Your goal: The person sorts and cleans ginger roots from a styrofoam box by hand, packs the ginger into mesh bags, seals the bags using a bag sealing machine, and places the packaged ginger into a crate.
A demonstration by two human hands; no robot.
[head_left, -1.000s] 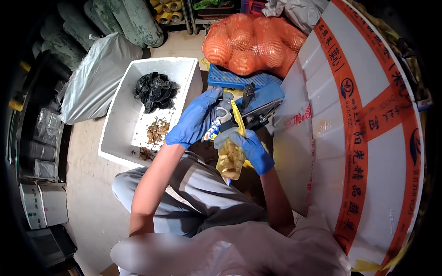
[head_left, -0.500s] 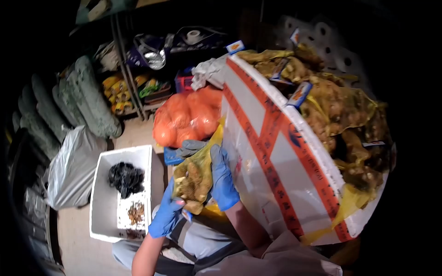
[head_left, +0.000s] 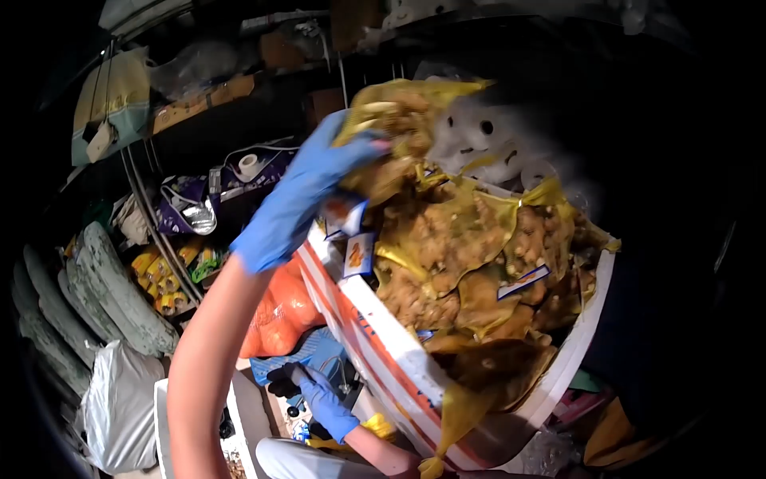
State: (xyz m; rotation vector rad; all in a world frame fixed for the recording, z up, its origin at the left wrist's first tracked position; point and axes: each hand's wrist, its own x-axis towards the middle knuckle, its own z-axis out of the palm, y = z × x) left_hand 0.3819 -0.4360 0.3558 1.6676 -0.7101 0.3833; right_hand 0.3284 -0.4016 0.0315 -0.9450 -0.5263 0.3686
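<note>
One yellow mesh bag of ginger (head_left: 399,120), clutched in left hand (head_left: 307,191) above the foam box (head_left: 392,321) edge; uneven heaped bags (head_left: 447,231) could make it slide off. Right hand (head_left: 327,403) low, near blue platform (head_left: 321,347); fingers' hold unclear.

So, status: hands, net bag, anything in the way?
Left hand gripping yellow net bag, held high. Right hand low, near blue platform. Foam box heaped with similar bags, likely tight.
</note>
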